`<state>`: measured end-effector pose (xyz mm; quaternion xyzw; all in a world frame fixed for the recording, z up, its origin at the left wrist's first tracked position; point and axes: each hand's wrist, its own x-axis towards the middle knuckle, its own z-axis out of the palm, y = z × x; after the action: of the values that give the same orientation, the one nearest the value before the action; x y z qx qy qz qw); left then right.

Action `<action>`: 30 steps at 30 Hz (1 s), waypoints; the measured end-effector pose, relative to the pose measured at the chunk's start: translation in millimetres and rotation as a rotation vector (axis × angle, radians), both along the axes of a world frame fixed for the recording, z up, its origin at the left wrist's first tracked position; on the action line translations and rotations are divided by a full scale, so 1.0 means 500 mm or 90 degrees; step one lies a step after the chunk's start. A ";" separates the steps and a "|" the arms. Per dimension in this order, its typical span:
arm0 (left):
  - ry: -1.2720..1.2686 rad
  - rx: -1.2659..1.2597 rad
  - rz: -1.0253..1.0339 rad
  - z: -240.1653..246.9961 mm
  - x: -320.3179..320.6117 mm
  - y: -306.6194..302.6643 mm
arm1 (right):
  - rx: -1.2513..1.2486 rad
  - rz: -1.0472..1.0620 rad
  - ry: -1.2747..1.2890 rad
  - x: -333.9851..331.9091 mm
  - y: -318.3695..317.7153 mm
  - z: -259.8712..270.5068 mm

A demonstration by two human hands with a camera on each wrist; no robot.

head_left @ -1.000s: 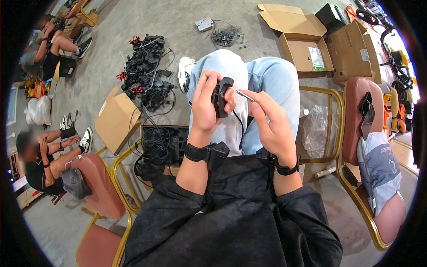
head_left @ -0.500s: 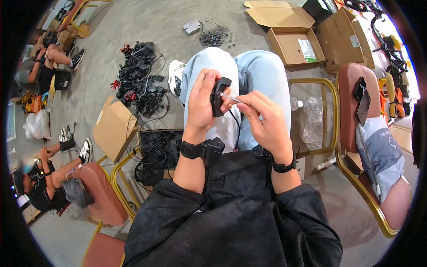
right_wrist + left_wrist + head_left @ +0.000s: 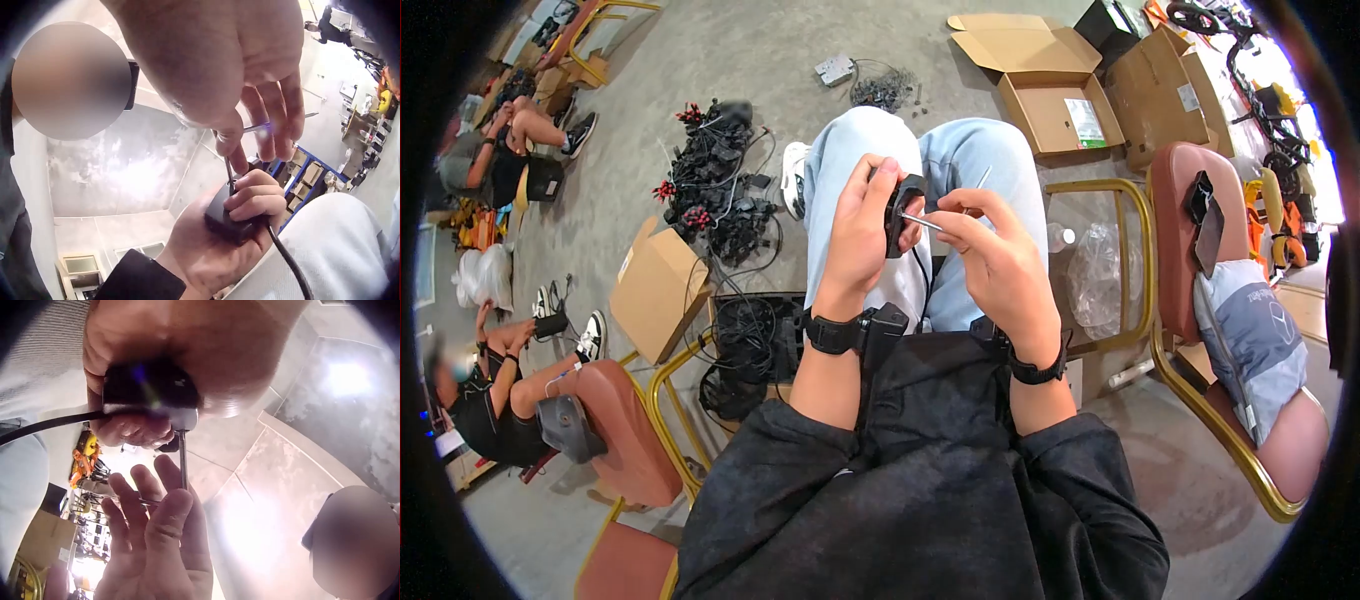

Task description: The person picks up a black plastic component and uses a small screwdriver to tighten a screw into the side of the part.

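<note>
A small black device (image 3: 894, 229) with a black cable (image 3: 289, 257) rests in my left hand (image 3: 856, 232), whose fingers curl round it. In my right hand (image 3: 1004, 264) I pinch a thin metal tool (image 3: 922, 222) between thumb and fingers. One end of its rod meets the device's edge, as the left wrist view also shows at the metal rod (image 3: 183, 456). A second thin metal length (image 3: 294, 119) sticks out among the right fingers at an angle to the first; the part between is hidden by the fingers.
Black parts and cables (image 3: 716, 175) lie heaped on the floor ahead. An open cardboard box (image 3: 1055, 110) stands front right. Chairs flank me; the right chair (image 3: 1190, 220) bears a grey bag (image 3: 1250, 330). Another person (image 3: 490, 390) sits at left.
The tool's tip has come from short of the device to its edge. My right fingers have spread, and a second metal length now shows beyond them. The left hand keeps its hold.
</note>
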<state>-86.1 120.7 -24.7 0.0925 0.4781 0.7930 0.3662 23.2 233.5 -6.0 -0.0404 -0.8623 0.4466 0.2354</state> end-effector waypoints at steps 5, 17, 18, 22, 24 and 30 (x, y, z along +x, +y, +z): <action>0.028 -0.024 -0.012 0.016 0.013 0.000 | 0.071 -0.038 0.045 0.013 0.001 0.000; 0.195 -0.078 0.024 0.099 0.035 -0.076 | -0.245 -0.111 -0.020 0.060 -0.013 0.041; 0.197 -0.092 0.046 0.108 0.030 -0.093 | -0.243 -0.194 0.038 0.058 -0.006 0.035; 0.256 -0.202 0.050 0.144 0.019 -0.178 | -0.136 -0.362 -0.034 0.074 0.042 0.032; 0.308 -0.265 0.133 0.167 0.027 -0.205 | -0.081 -0.433 -0.050 0.075 0.062 0.021; 0.492 -0.501 0.399 0.189 0.022 -0.258 | 0.007 -0.427 -0.239 0.093 0.116 0.011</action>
<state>-74.9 -8.3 69.8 0.0865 0.8358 0.5368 -0.0760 69.5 291.6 -0.3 -0.4003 -0.8315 0.3249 0.2070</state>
